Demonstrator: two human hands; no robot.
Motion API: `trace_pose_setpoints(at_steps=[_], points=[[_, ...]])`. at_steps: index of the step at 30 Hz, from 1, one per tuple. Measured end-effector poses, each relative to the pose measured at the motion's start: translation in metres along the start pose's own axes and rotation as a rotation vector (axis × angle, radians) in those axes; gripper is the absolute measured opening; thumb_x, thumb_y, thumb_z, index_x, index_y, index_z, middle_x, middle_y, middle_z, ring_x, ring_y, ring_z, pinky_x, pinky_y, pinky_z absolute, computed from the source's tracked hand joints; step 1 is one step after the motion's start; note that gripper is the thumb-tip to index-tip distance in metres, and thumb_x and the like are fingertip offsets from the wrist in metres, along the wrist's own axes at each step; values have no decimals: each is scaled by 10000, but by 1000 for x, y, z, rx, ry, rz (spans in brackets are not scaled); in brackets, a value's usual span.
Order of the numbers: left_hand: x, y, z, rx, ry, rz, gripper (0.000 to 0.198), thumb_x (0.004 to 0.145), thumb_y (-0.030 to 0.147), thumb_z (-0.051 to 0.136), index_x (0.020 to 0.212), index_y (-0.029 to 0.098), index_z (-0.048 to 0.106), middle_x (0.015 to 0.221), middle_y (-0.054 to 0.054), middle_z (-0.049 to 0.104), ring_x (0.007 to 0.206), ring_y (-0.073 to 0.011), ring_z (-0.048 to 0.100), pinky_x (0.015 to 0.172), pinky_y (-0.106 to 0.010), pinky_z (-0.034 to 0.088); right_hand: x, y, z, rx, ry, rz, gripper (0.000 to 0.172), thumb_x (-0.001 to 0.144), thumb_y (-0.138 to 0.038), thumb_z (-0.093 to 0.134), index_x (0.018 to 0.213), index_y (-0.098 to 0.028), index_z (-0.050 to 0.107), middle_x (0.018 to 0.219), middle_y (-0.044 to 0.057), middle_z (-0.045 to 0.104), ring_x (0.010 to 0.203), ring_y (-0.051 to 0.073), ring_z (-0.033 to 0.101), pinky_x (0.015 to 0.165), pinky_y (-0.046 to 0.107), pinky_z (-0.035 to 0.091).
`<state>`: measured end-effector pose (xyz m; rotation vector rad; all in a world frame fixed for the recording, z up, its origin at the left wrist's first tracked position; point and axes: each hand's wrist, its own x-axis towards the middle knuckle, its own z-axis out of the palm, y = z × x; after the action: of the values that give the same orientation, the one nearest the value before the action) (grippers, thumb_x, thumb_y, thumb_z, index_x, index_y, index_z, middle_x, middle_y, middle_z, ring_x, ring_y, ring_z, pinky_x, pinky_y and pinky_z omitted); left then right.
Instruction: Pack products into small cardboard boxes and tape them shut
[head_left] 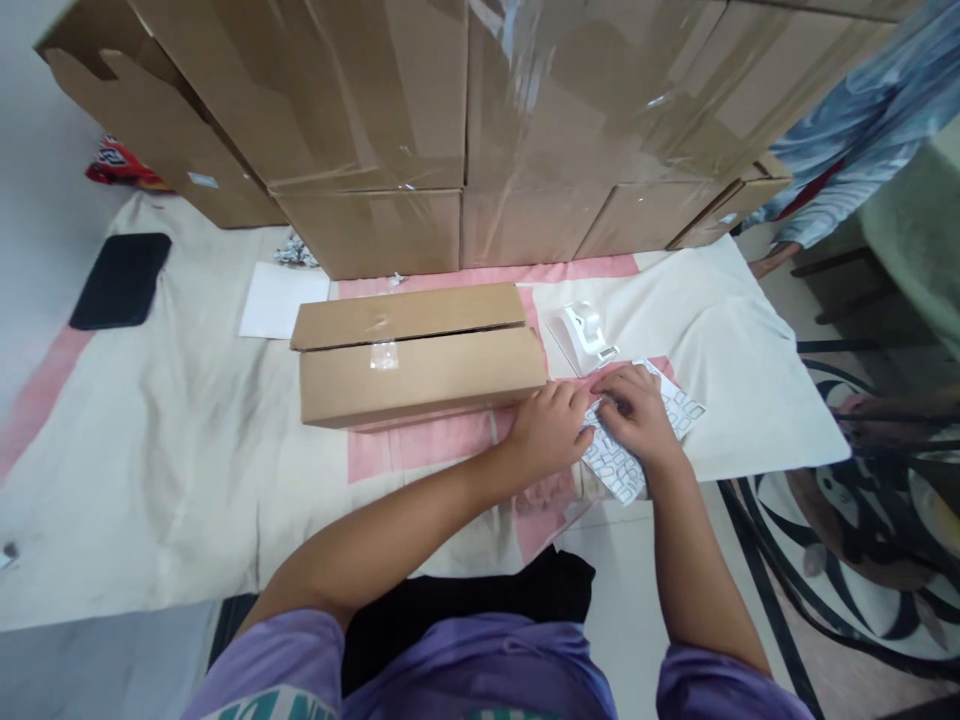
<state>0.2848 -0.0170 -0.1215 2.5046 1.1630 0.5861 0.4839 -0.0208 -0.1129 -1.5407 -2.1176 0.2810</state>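
Observation:
A sheet of white paper with a dark blocky pattern (616,468) lies slantwise at the table's front edge, under and between my hands. My right hand (639,412) is closed on its upper part, with thumb and fingers drawn together. My left hand (547,428) is closed at the sheet's left edge, its thumb on the paper and its fingers curled. Its knuckles are close to the right front corner of a long cardboard box (420,375), whose top flaps bear short strips of clear tape. Just beyond my hands is a white tape dispenser (581,338).
Large taped cardboard boxes (375,110) form a wall along the back. A white sheet of paper (281,300) and a black tablet-like slab (121,280) lie on the left. A cream and pink cloth (187,450) covers the table. Another person's sleeve (862,140) shows at right.

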Motion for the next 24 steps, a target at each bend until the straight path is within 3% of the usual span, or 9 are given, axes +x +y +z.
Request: trace_pose_setpoints(at_steps=[5,12,16,24], points=[[2,-4,-2,-40,-30,36,135,929,277,608,984,162,653,992,-107,710,1029,-281,638,884,-414,484,2,-3,1,11,25,26,144,839,-188,590,929,-256,679,961,43,702,990,286,596,928,489,389],[-2,3,-6,-10,3,-56,206,931,349,612,927,147,649,928,-110,687,973,-289,635,848,-418,495,2,-1,1,60,75,33,136,828,-168,590,894,-250,677,901,33,690,933,271,599,901,472,399],[-3,2,-7,21,15,-28,154,936,309,592,912,164,639,969,-103,666,972,-276,626,827,-410,487,0,-1,0,69,118,27,124,839,-182,593,870,-259,686,868,31,659,923,271,577,901,475,406],[-3,-3,-1,44,48,12,87,927,183,546,898,190,628,963,-74,629,921,-232,602,748,-380,466,1,-2,0,57,44,43,71,812,-203,625,858,-257,623,987,52,627,1039,303,548,953,502,396]])
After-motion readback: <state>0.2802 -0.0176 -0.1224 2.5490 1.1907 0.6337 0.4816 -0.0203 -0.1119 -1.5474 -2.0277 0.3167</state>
